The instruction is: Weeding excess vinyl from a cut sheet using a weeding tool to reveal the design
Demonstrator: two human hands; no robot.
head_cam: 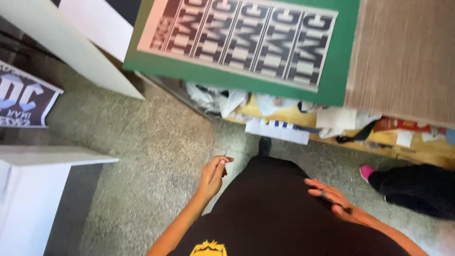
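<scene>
The left hand [214,175] is pinching a thin needle-like tool [218,167] at waist height, best kept angled clear of the body, while the right hand [332,199] is hanging spread, holding nothing, below the green-matted bench [339,71].

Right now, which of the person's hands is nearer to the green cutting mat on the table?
Left. The left hand, pinching a thin tool, is below the green mat and nearer its lower edge. The right hand hangs lower, by the dark trousers.
</scene>
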